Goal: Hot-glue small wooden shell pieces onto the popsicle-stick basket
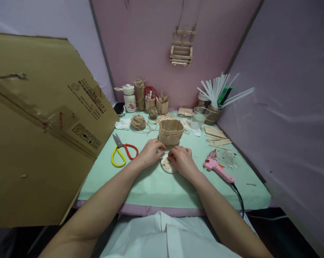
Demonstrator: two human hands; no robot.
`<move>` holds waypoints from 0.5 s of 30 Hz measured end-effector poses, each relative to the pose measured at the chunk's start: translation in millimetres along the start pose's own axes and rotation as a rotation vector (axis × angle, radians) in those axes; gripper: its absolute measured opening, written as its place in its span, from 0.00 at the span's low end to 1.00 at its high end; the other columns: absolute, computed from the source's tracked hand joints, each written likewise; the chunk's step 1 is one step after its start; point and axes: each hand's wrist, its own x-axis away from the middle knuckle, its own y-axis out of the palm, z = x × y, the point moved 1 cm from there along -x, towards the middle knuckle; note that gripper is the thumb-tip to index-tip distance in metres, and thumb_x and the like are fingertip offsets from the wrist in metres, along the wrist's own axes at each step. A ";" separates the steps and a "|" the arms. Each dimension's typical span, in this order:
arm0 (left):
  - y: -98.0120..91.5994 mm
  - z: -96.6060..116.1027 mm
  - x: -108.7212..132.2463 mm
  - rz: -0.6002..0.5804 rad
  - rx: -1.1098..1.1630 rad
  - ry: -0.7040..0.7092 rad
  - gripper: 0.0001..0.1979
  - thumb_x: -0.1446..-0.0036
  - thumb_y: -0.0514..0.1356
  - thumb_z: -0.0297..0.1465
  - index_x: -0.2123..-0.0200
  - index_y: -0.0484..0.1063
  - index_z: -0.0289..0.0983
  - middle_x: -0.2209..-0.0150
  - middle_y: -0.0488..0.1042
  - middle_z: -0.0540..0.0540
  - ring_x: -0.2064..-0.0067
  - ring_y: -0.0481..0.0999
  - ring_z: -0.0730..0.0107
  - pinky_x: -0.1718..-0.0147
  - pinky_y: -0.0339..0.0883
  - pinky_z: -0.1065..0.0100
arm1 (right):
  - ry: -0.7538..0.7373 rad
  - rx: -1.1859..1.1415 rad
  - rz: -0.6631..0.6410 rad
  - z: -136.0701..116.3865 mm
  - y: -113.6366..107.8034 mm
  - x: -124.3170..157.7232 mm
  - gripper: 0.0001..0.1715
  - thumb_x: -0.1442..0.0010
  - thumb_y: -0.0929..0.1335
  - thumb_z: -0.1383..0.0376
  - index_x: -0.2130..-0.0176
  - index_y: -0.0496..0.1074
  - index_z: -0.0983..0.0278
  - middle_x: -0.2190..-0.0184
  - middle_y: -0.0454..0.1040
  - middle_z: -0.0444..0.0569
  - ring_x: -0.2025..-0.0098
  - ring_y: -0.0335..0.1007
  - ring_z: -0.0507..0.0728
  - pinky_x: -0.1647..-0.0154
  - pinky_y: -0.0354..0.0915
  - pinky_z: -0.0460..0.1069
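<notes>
I see the round dish (165, 171) — no long axis — partly under the nearer right hand (181, 158), left hand (152, 152) beside its far-left rim, both curled, any pinch impossible to tell.

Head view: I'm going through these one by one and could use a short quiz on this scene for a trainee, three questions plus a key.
1. True or false: the scissors have one yellow handle and one red handle.
2. What does the right hand partly cover? A) the scissors; B) the round pale disc; C) the twine ball.
3. Fill in: from the person's side, the pink glue gun lies to the ____ of the round pale disc.

Key: 1 true; 2 B; 3 right.
</notes>
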 end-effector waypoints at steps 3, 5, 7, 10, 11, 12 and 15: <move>0.1 3.2 0.1 -0.039 0.035 0.014 0.06 0.50 0.61 0.31 0.68 0.78 0.40 0.64 0.72 0.44 0.56 0.70 0.60 0.53 0.63 0.60 | 0.017 -0.115 0.019 3.1 -5.4 1.6 0.07 0.41 0.63 0.70 0.67 0.71 0.62 0.66 0.75 0.48 0.60 0.66 0.57 0.58 0.51 0.52; 1.3 6.9 0.2 -0.052 0.043 0.040 0.06 0.50 0.61 0.32 0.69 0.78 0.40 0.65 0.72 0.44 0.56 0.70 0.60 0.53 0.63 0.61 | 0.020 -0.205 0.046 5.5 -7.4 1.5 0.07 0.41 0.63 0.69 0.67 0.70 0.62 0.67 0.75 0.47 0.62 0.67 0.57 0.57 0.53 0.52; 2.6 10.8 0.3 -0.036 0.060 0.053 0.05 0.49 0.61 0.32 0.71 0.78 0.39 0.66 0.72 0.44 0.57 0.71 0.61 0.54 0.63 0.61 | 0.021 -0.306 0.072 7.6 -7.8 0.8 0.08 0.42 0.62 0.69 0.67 0.70 0.62 0.68 0.75 0.48 0.63 0.68 0.57 0.59 0.56 0.51; 3.9 14.6 0.0 0.000 0.162 -0.013 0.05 0.50 0.61 0.32 0.73 0.78 0.39 0.67 0.73 0.45 0.61 0.72 0.63 0.57 0.65 0.62 | 0.061 -0.509 0.150 10.6 -7.2 -0.3 0.07 0.42 0.63 0.65 0.66 0.70 0.62 0.67 0.76 0.48 0.64 0.69 0.57 0.61 0.60 0.50; 4.1 15.2 -0.2 0.010 0.220 -0.064 0.05 0.51 0.62 0.32 0.73 0.78 0.39 0.67 0.73 0.45 0.62 0.72 0.64 0.59 0.65 0.62 | 0.082 -0.567 0.189 11.3 -7.3 -0.4 0.08 0.42 0.63 0.64 0.65 0.71 0.62 0.66 0.76 0.49 0.63 0.69 0.57 0.61 0.61 0.50; 4.2 15.5 -0.3 0.017 0.284 -0.124 0.05 0.51 0.62 0.33 0.74 0.78 0.39 0.68 0.74 0.45 0.64 0.72 0.64 0.60 0.66 0.63 | 0.103 -0.608 0.226 11.8 -7.8 -0.4 0.09 0.42 0.63 0.62 0.64 0.71 0.62 0.66 0.76 0.49 0.63 0.70 0.57 0.61 0.61 0.51; 4.6 16.4 -0.3 0.032 0.448 -0.274 0.07 0.52 0.64 0.36 0.74 0.77 0.39 0.70 0.75 0.46 0.66 0.72 0.64 0.64 0.66 0.63 | 0.134 -0.652 0.265 11.1 -10.5 -0.4 0.11 0.43 0.64 0.60 0.65 0.73 0.62 0.66 0.76 0.49 0.64 0.69 0.57 0.61 0.62 0.51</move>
